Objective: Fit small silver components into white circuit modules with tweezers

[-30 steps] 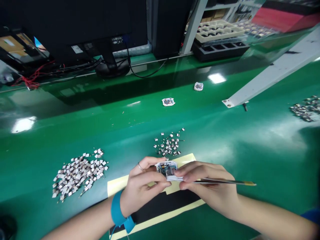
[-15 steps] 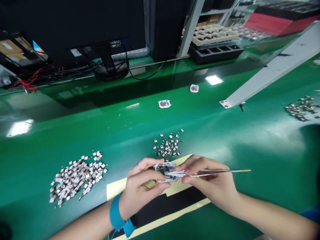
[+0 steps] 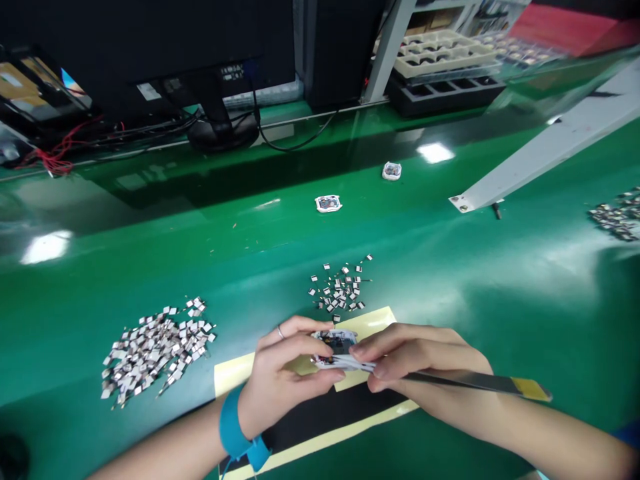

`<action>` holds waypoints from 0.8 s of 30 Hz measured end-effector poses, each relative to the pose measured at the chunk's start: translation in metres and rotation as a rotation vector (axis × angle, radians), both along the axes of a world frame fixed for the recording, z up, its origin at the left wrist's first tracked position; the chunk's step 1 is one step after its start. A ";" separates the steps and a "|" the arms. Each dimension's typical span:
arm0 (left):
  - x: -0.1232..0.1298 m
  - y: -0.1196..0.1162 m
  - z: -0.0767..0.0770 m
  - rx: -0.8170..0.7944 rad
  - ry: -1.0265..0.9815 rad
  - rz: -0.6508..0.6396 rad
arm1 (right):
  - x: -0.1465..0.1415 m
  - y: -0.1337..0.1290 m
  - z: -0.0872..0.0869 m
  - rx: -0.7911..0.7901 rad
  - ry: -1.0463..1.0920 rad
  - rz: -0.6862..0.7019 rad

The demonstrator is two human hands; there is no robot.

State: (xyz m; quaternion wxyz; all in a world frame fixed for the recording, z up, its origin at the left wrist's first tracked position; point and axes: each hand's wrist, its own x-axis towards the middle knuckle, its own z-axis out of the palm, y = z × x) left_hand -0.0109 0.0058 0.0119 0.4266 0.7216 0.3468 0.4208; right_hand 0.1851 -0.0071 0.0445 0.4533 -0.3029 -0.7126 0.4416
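My left hand (image 3: 290, 363), with a ring and a blue wrist strap (image 3: 237, 427), grips a small white watch-like case (image 3: 345, 341) by its left side. Circuit parts show inside the case. Tweezers (image 3: 465, 381) are pinched in my right hand (image 3: 425, 360), their tips reaching over the near edge of the case. My fingers partly cover the case, so I cannot tell what the tips touch. Below both hands lies a black mat with yellow borders (image 3: 350, 413). Just beyond them is a scatter of small silvery parts with short leads (image 3: 343, 290).
A larger heap of similar parts (image 3: 155, 347) lies at left, another pile (image 3: 620, 217) at far right. Two white cases (image 3: 329, 204) (image 3: 391, 171) rest farther back. A slanted metal post (image 3: 520, 167) stands right; a monitor stand (image 3: 220, 130) and stacked trays (image 3: 440, 67) are behind.
The tweezers have turned in my right hand: their back end now points lower and nearer me, showing the flat side. The left hand still holds the case. The view has shifted slightly.
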 end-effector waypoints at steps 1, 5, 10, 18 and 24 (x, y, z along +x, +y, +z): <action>0.000 0.000 0.000 -0.004 0.001 0.000 | 0.000 0.000 0.000 -0.002 -0.009 0.002; 0.001 0.001 -0.001 -0.022 0.015 0.005 | 0.001 0.001 0.001 0.009 -0.032 0.011; 0.001 0.001 -0.002 -0.043 0.012 0.002 | 0.000 0.000 0.003 0.001 -0.043 0.011; 0.000 0.001 -0.001 -0.008 -0.013 -0.004 | -0.001 0.000 0.004 0.014 -0.029 -0.001; 0.001 0.001 -0.001 -0.014 -0.015 -0.019 | 0.001 0.001 0.003 0.047 -0.054 0.041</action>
